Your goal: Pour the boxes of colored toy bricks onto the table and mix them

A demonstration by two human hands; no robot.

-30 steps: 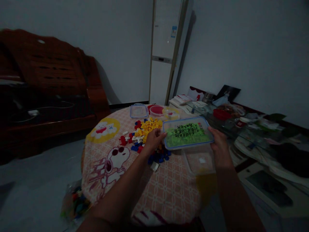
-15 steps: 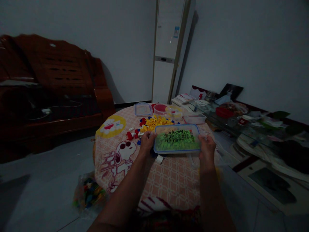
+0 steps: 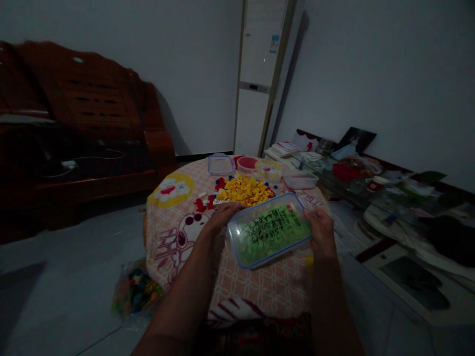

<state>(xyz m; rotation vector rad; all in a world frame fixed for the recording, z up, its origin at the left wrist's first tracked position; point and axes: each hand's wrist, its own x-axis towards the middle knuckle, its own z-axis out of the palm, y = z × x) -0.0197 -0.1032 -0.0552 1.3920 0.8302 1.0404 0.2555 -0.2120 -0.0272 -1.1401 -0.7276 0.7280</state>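
A clear plastic box (image 3: 270, 230) with a blue-edged lid and black writing is between my two hands, above the table. Green pieces fill it, seen through the lid. My left hand (image 3: 224, 217) closes on its left end, and my right hand (image 3: 322, 230) grips the right end. The box is tilted, its left end lower and nearer to me. Beyond it lies a heap of yellow toy bricks (image 3: 247, 189), with red bricks (image 3: 202, 203) and a few white and blue ones at its left edge.
On the round table's patterned cloth (image 3: 260, 287), a blue-rimmed lid or container (image 3: 220, 164), a round clear tub (image 3: 247, 164) and a clear box (image 3: 300, 180) stand at the back. A bag of coloured bricks (image 3: 139, 291) sits on the floor at left. A cluttered glass table (image 3: 345, 183) adjoins at right.
The box has turned in my hands: its left end has swung down and toward me. My left hand has shifted slightly along that end. The brick heap is more exposed now.
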